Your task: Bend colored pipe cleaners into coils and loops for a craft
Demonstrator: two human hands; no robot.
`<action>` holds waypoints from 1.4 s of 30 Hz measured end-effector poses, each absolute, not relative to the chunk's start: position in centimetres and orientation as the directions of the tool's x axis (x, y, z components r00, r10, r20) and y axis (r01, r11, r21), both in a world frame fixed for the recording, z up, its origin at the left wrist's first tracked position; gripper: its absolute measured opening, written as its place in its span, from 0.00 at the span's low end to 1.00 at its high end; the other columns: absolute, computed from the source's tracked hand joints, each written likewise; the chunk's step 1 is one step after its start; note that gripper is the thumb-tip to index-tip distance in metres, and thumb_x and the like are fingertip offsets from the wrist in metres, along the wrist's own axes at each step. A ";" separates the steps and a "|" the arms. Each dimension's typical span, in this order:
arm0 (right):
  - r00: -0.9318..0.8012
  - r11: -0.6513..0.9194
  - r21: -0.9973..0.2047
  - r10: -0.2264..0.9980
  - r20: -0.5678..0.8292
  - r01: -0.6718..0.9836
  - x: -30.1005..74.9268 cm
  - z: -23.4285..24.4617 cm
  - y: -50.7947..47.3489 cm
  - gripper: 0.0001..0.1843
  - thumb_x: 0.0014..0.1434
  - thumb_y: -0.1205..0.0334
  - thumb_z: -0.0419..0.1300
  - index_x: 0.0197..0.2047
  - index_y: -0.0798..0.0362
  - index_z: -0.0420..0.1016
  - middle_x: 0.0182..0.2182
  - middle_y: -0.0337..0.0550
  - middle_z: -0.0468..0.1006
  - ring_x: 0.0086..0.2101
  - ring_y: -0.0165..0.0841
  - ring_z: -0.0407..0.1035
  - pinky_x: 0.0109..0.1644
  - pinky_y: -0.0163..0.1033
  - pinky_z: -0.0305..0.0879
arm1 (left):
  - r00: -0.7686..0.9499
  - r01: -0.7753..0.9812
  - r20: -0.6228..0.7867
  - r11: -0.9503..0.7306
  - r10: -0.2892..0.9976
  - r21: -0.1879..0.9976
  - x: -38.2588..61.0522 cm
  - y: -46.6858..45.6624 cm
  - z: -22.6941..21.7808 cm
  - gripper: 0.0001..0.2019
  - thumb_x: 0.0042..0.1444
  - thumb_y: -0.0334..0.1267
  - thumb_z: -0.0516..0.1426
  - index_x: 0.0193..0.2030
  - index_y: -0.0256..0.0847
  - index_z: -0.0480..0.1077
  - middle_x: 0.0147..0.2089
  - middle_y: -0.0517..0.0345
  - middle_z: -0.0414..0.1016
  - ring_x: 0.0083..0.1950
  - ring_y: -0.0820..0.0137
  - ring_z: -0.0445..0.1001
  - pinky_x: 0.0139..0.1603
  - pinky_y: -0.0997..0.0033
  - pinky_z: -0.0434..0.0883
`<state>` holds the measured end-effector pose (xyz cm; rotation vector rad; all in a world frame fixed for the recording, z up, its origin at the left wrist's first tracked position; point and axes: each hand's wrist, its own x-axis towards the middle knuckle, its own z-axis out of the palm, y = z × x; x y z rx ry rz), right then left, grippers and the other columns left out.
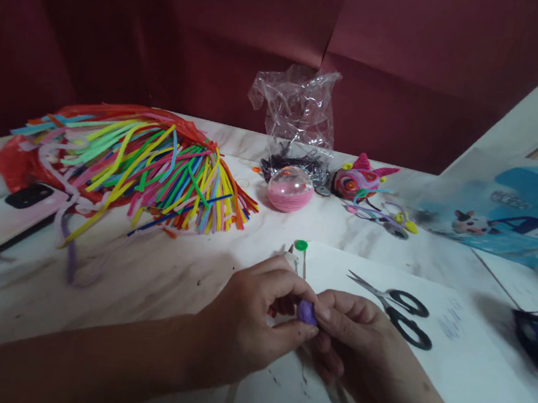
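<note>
A small purple fuzzy piece, seemingly a coil of pipe cleaner, sits between the fingertips of both hands. My left hand pinches it from the left with thumb and forefinger. From the right, my right hand presses thumb and fingers against it. Just behind the hands lies a green disc beside a pale thin stem. A light-coloured pointed object shows partly behind my left hand; its kind is unclear. Black-handled scissors rest with blades apart on a white paper sheet, right of my right hand.
A bundle of colourful pipe cleaners in red wrapping lies left, near a phone. Behind stand a clear plastic bag, a clear ball wrapped in pink and a pink coiled figure. A blue printed package is at right.
</note>
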<state>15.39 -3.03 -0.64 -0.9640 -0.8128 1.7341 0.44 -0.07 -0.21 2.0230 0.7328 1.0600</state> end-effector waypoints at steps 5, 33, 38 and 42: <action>-0.220 -0.314 -0.853 0.946 -0.240 -0.418 15.1 -0.7 -3.1 0.13 0.42 0.58 0.68 0.16 0.58 0.73 0.09 0.34 0.66 0.10 0.20 0.55 0.13 0.26 0.51 | 0.476 0.163 0.456 -0.585 0.752 0.795 0.5 -0.1 -0.2 0.05 0.45 0.28 0.58 0.31 0.36 0.70 0.29 0.59 0.67 0.30 0.75 0.67 0.30 0.76 0.67; -0.232 -0.313 -0.872 0.943 -0.239 -0.376 15.1 -1.1 -3.1 0.16 0.43 0.57 0.67 0.16 0.58 0.70 0.09 0.32 0.62 0.10 0.18 0.49 0.14 0.28 0.41 | 0.506 0.148 0.433 -0.569 0.746 0.809 0.4 0.1 -0.7 0.05 0.44 0.29 0.58 0.31 0.36 0.70 0.28 0.59 0.66 0.29 0.75 0.66 0.29 0.76 0.66; -0.176 -0.319 -0.847 0.947 -0.269 -0.424 14.9 -0.9 -3.4 0.15 0.42 0.59 0.68 0.16 0.58 0.71 0.09 0.32 0.61 0.12 0.18 0.48 0.15 0.27 0.40 | 0.483 0.115 0.430 -0.542 0.763 0.833 0.5 -0.3 -0.8 0.06 0.45 0.28 0.58 0.33 0.37 0.71 0.30 0.59 0.67 0.30 0.75 0.67 0.31 0.76 0.67; -0.153 -0.301 -0.841 0.953 -0.260 -0.450 14.8 -1.2 -3.4 0.14 0.42 0.59 0.69 0.16 0.58 0.72 0.08 0.32 0.60 0.12 0.17 0.46 0.15 0.27 0.40 | 0.481 0.122 0.427 -0.541 0.766 0.832 0.6 -0.4 -1.0 0.06 0.45 0.28 0.58 0.33 0.37 0.71 0.30 0.59 0.67 0.30 0.76 0.67 0.31 0.77 0.67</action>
